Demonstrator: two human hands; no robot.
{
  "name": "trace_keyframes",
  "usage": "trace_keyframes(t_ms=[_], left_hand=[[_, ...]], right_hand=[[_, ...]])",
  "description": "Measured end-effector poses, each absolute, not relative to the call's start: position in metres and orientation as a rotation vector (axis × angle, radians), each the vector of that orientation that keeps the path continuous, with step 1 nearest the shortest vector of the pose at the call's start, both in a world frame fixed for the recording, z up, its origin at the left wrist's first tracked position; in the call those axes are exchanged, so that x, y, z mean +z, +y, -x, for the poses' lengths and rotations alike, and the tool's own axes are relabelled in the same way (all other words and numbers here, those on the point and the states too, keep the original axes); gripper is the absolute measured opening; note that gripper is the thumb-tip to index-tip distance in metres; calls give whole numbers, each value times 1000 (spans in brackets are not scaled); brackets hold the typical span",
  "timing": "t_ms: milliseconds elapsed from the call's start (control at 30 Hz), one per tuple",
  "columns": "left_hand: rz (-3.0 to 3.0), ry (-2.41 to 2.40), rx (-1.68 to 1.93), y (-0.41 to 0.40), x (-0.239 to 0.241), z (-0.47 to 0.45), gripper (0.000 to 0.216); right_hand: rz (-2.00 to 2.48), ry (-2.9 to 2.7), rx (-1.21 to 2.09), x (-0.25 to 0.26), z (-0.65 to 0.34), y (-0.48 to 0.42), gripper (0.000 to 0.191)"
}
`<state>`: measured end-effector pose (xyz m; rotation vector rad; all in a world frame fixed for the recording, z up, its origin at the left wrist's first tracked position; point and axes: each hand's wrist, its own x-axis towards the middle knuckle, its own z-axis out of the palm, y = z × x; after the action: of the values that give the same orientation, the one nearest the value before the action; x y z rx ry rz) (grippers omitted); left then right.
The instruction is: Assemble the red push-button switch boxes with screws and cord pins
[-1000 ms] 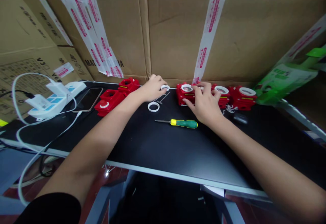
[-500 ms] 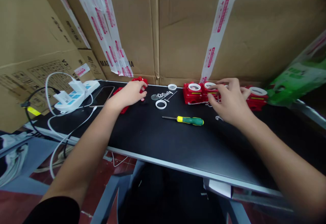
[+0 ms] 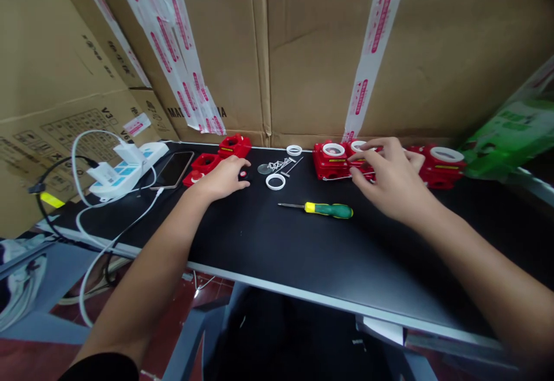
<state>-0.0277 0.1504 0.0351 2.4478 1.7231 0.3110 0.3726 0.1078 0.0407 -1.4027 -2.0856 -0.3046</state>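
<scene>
My left hand point(image 3: 225, 177) rests on the black table point(image 3: 277, 242) beside a group of red plastic boxes point(image 3: 216, 159), its fingers curled round a small dark part with a red dot point(image 3: 243, 174). My right hand point(image 3: 389, 176) hovers over a row of red boxes with white rings on top point(image 3: 333, 159), fingers bent and touching the second box point(image 3: 361, 161). Between the hands lie a white ring point(image 3: 276, 181), another white ring point(image 3: 294, 150), a clear disc with several small screws point(image 3: 277, 165), and a green-and-yellow screwdriver point(image 3: 324, 209).
Cardboard boxes with white-and-pink tape point(image 3: 372, 52) wall the table at the back and left. A phone point(image 3: 173, 168) and a white power strip with chargers and cables point(image 3: 125, 164) lie at the far left. A green package point(image 3: 506, 135) stands at the right.
My left hand left the white ring near the back, went left to the red boxes, and drew back toward me with a small dark part. My right hand shifted right along the row.
</scene>
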Motion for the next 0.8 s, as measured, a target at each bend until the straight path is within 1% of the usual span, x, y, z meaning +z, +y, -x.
trace_keyframes(t_ms=[167,400,700,800], left_hand=[[-2416,1737,315,152,30,29,47],[-2360,1749,396,149,34,26,44],[-2358,1757,462,146,32,26,44],[-2370,1757,494,144,36,21,48]], right_hand=[[1395,-2093,-286,38,-373,109,28],[1371,-2093,-293,38,-373,109,28],[1393,-2118,-272,38,-371,108,30],[1388,-2128,-272,37,-369,108,28]])
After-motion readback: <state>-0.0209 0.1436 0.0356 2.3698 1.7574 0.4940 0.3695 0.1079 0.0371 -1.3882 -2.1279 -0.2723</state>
